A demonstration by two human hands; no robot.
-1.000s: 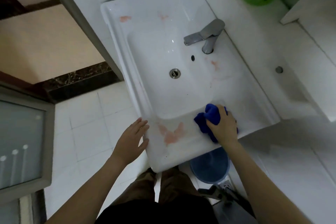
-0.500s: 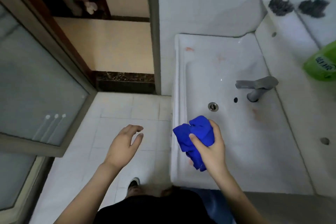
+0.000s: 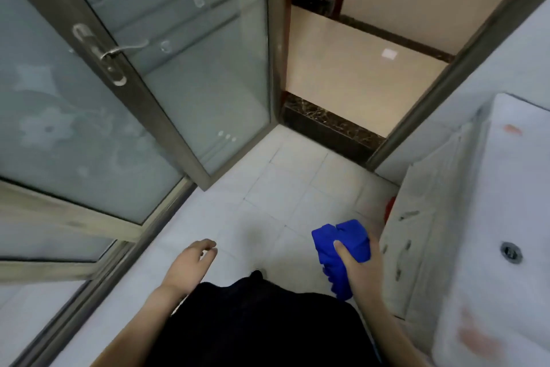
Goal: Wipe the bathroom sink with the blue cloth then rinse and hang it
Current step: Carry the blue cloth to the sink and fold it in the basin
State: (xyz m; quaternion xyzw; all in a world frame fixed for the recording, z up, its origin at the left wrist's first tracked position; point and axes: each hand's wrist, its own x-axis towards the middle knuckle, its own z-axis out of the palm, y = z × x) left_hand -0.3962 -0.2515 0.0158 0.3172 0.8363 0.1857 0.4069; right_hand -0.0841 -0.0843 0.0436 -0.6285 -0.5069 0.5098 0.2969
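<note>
My right hand [image 3: 358,270] grips the bunched blue cloth [image 3: 339,250] in the air over the floor, left of the sink. The white sink [image 3: 500,188] fills the right edge of the view, with its drain [image 3: 511,252] showing and reddish stains near its far and near rims. My left hand [image 3: 190,265] hangs free over the floor with its fingers loosely curled and nothing in it. The tap is out of view.
A frosted glass door [image 3: 178,75] with a metal handle [image 3: 110,54] stands open on the left. Beyond it is a doorway with a dark stone threshold [image 3: 327,125]. White floor tiles [image 3: 268,188] lie below. A red object [image 3: 389,207] sits low beside the sink cabinet.
The view has swung left, away from the sink towards the door. My right hand has lifted the blue cloth off the sink rim and carried it left, clear of the basin.
</note>
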